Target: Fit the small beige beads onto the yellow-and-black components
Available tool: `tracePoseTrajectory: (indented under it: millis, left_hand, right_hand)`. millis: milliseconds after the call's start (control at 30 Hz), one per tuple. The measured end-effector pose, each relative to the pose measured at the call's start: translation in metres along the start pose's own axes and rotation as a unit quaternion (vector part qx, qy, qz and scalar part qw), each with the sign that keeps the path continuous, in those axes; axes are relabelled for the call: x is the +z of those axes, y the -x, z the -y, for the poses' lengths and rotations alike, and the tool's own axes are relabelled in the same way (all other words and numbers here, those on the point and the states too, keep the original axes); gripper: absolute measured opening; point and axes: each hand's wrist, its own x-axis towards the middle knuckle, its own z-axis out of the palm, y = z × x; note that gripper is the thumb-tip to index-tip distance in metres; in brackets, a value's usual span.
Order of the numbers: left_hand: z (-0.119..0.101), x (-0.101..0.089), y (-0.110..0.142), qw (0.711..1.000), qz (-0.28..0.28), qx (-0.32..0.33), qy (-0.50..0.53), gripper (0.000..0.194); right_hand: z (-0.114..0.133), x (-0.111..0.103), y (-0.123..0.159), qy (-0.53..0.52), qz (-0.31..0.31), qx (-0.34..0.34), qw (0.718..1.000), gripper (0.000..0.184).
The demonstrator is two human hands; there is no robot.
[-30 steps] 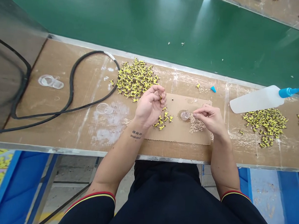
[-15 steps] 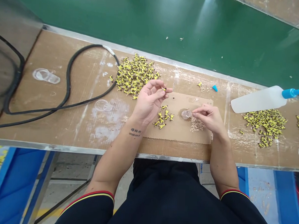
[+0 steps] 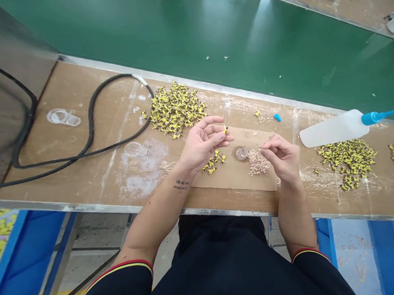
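Brown cardboard-topped counter (image 3: 69, 159) runs beneath your hands. Your left hand (image 3: 202, 143) pinches a tiny yellow-and-black piece (image 3: 224, 130) above a flat cardboard sheet (image 3: 237, 180). Your right hand (image 3: 281, 159) presses its fingertips together over a pale heap of tiny parts (image 3: 257, 162) (what they hold is too small to tell). A loosened pinch could drop the piece among the yellow scatter (image 3: 213, 160), losing it.

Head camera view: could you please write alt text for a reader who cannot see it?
Two bare hands work above a cardboard sheet: the left hand pinches a tiny yellow piece, the right hand a tiny pale piece. A small clear dish and pale pieces lie between them.
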Motion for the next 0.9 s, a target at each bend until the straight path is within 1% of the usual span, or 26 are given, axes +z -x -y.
tracePoseTrajectory:
  millis: [100, 167, 300, 367, 433, 533, 800, 900]
  left_hand:
    - [0.006, 0.005, 0.004, 0.999, 0.016, 0.005, -0.033, 0.040]
    - [0.011, 0.008, 0.006, 0.998, 0.017, 0.015, -0.056, 0.036]
    - [0.019, 0.011, 0.009, 0.992, 0.029, 0.061, -0.104, 0.026]
    - [0.021, 0.012, 0.010, 0.990, 0.029, 0.063, -0.121, 0.029]
    - [0.022, 0.012, 0.010, 0.990, 0.022, 0.049, -0.132, 0.036]
    - [0.024, 0.012, 0.011, 0.988, 0.016, 0.048, -0.143, 0.038]
    - [0.024, 0.016, 0.013, 0.990, 0.017, 0.067, -0.127, 0.026]
    - [0.024, 0.017, 0.013, 0.990, 0.024, 0.085, -0.109, 0.022]
  right_hand:
    - [0.004, 0.005, 0.001, -0.011, 0.001, -0.032, 0.999, 0.001]
    - [0.005, 0.008, 0.001, -0.013, 0.005, -0.046, 0.999, 0.002]
    - [0.005, 0.010, 0.003, -0.015, 0.010, -0.058, 0.998, 0.002]
    - [0.004, 0.010, 0.004, -0.012, 0.011, -0.059, 0.998, 0.002]
    - [0.003, 0.010, 0.005, -0.009, 0.008, -0.059, 0.998, 0.003]
    - [0.004, 0.011, 0.005, -0.006, 0.011, -0.062, 0.998, 0.003]
    - [0.003, 0.013, 0.005, 0.015, 0.023, -0.065, 0.997, 0.002]
    - [0.003, 0.014, 0.005, 0.008, 0.025, -0.070, 0.997, 0.003]
